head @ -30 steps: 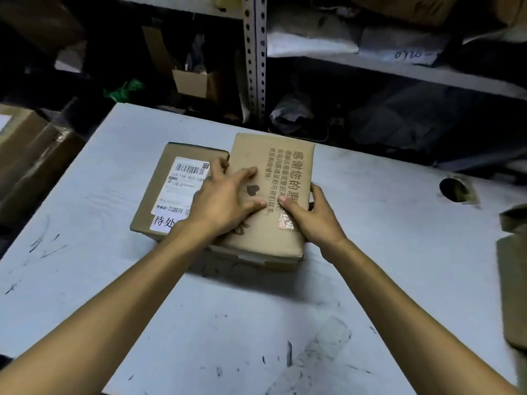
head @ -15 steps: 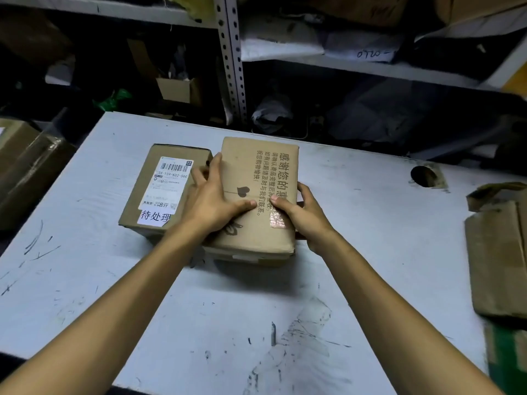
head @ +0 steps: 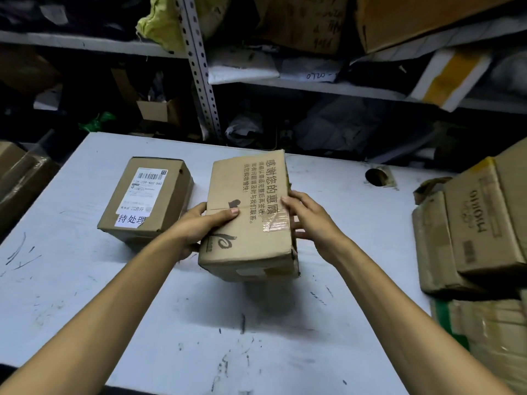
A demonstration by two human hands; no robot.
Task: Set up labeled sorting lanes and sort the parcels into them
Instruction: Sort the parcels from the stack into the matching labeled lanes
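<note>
Parcel of brown printed cardboard (head: 248, 220), in the head view, hangs low over the white table (head: 85, 280), clasped by the left hand (head: 194, 229) on its left wall and the right hand (head: 310, 220) on its right. Its long axis runs away from the person. A brown white-labelled box (head: 148, 201) lies apart to its left, nearer the left hand.
</note>
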